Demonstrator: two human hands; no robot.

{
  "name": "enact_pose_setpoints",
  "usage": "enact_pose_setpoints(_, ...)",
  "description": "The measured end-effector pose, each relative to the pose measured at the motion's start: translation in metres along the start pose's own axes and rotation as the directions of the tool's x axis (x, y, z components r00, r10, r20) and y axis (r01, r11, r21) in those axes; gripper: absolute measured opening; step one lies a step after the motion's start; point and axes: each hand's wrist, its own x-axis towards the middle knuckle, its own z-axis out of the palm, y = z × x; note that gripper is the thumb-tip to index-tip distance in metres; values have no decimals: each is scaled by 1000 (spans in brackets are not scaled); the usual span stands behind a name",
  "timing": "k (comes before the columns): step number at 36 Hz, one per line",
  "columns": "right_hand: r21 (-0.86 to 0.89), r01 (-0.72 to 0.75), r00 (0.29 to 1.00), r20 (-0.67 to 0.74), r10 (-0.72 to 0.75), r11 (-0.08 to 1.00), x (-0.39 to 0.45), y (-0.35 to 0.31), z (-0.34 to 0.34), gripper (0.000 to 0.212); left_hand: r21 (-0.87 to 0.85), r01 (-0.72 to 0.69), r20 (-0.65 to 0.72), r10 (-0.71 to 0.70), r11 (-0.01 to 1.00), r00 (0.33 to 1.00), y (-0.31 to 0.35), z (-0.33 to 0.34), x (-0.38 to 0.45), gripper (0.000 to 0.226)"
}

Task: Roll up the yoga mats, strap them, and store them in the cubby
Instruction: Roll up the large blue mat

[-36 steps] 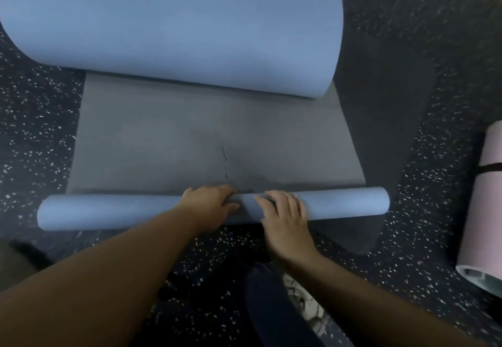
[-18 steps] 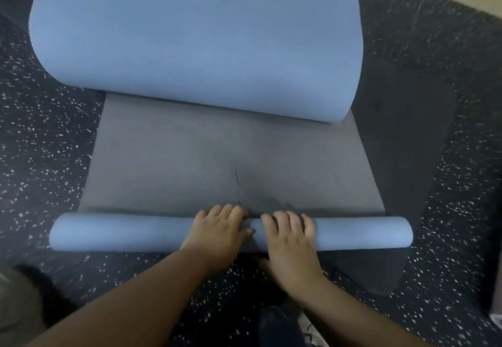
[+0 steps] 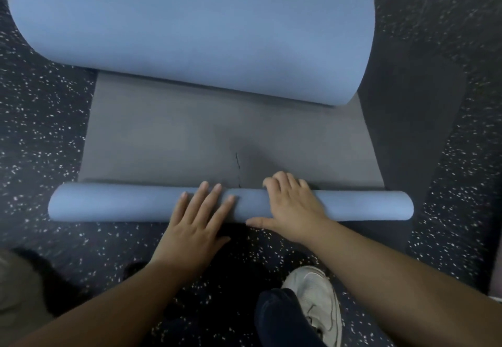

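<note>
Left hand (image 3: 199, 220) flat, fingers (image 3: 204, 194) straight and spread, released, resting on top of the rolled end (image 3: 122, 202) of the blue yoga mat (image 3: 190, 26), pointing to 12 o'clock. Right hand (image 3: 292, 206) just beside, at 3 o'clock of the left, fingers curled over the roll's far side, grasping it, thumb stretched along the near edge. Roll lying across the speckled floor (image 3: 40, 134) from 9 to 3 o'clock, both ends free. Grey underside (image 3: 168, 134) flat beyond, toward 12 o'clock, with a short tear (image 3: 238, 160) near the middle. Big loose blue curl at the far end. White shoe (image 3: 316, 296) at 6 o'clock, near the right forearm.
</note>
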Motion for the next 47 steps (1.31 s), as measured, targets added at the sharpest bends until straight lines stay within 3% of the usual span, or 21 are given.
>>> enact_pose_setpoints(5, -2, -14, 996, -93, 14, 1000, 2, -2, 0, 69, 24, 18, 51, -19, 1000, 999, -6, -9, 16, 87)
enact_pose_setpoints(11, 54, -38, 954, -295, 53, 998, -14, -24, 5, 42, 88, 13, 110, -23, 996, 994, -14, -25, 43, 120)
enact_pose_setpoints(15, 50, -104, 974, -195, 112, 993, -30, -26, 12, 57, 148, 57, 252, -93, 987, 963, -14, -36, 61, 103)
enact_pose_setpoints(22, -48, -72, 991, 111, 77, 996, -30, -8, 10, 80, 24, 138, 369, -137, 990, 919, -21, -46, 84, 97)
enact_pose_setpoints(27, -31, -87, 958, 272, 92, 996, -7, 3, -3, 91, 52, 142, 292, -151, 988, 944, -27, -48, 86, 91)
enact_pose_setpoints(31, 44, -42, 925, 380, 22, 998, 9, 11, -19, 97, 53, 145, 175, -152, 988, 973, -29, -46, 83, 91)
enact_pose_setpoints(33, 62, -45, 915, 404, 16, 997, 20, 15, -25, 99, 47, 56, 104, -61, 997, 993, -31, -44, 79, 74)
enact_pose_setpoints(35, 104, -64, 903, 430, 13, 992, 35, 22, -30, 98, 147, -47, 10, 46, 988, 999, -33, -40, 73, 61)
enact_pose_setpoints(37, 157, -92, 869, 494, 2, 983, 51, 29, -38, 97, 215, -80, -61, 95, 973, 994, -34, -36, 70, 73)
enact_pose_setpoints(39, 173, -95, 836, 549, -16, 980, 63, 34, -44, 96, 210, -54, -29, 61, 976, 998, -35, -37, 71, 95)
enact_pose_setpoints(43, 144, -64, 869, 495, -16, 988, 65, 38, -42, 97, 242, -5, 87, -17, 970, 996, -28, -47, 78, 98)
enact_pose_setpoints(45, 57, -26, 911, 413, 0, 998, 59, 35, -37, 99, 321, -3, 220, -71, 947, 973, -27, -49, 77, 97)
enact_pose_setpoints(47, -38, 13, 941, 338, 0, 999, 51, 29, -32, 98, 358, -29, 270, -74, 933, 960, -25, -52, 76, 97)
